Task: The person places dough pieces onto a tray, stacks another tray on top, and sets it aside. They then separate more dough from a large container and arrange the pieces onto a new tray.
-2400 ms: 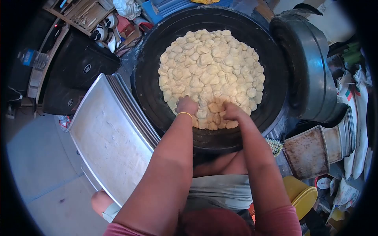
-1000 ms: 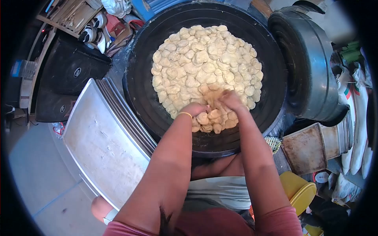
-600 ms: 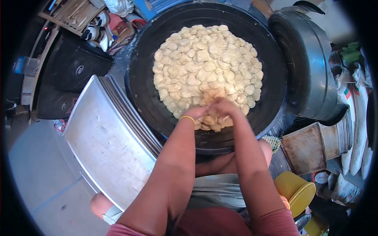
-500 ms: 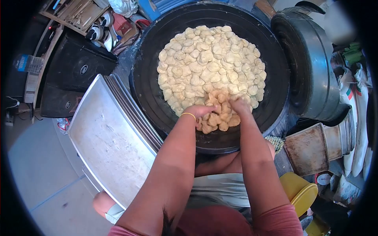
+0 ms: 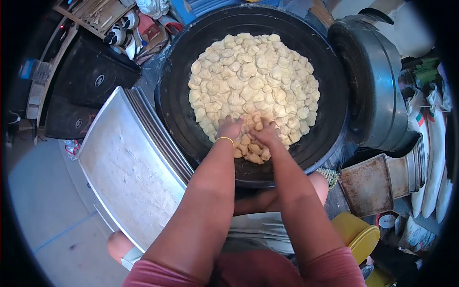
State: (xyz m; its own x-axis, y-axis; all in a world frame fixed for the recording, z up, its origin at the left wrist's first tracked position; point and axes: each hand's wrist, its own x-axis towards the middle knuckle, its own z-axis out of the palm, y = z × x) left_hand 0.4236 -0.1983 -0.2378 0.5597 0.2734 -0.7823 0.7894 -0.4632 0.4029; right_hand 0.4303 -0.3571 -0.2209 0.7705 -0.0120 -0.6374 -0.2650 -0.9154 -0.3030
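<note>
A wide round black tub [image 5: 330, 95] holds a broad mound of pale dough pieces [image 5: 253, 79]. At the mound's near edge lie browner, coated dough pieces [image 5: 249, 149]. My left hand [image 5: 230, 128], with a yellow band at the wrist, rests at the left of these pieces with its fingers apart. On their right side, my right hand [image 5: 266, 134] touches the browner pieces, its fingers spread over them. Some browner pieces lie between the two hands.
Stacked metal trays [image 5: 129, 167] lean at the tub's left. A large black lid-like container [image 5: 377, 81] stands at the right, with rusty trays [image 5: 367, 185] below it. A yellow container [image 5: 356, 234] sits at the lower right.
My right hand has moved left and slightly down, closer to my left hand. My left hand has shifted up and left and its fingers now point forward. Browner pieces between them have shifted.
</note>
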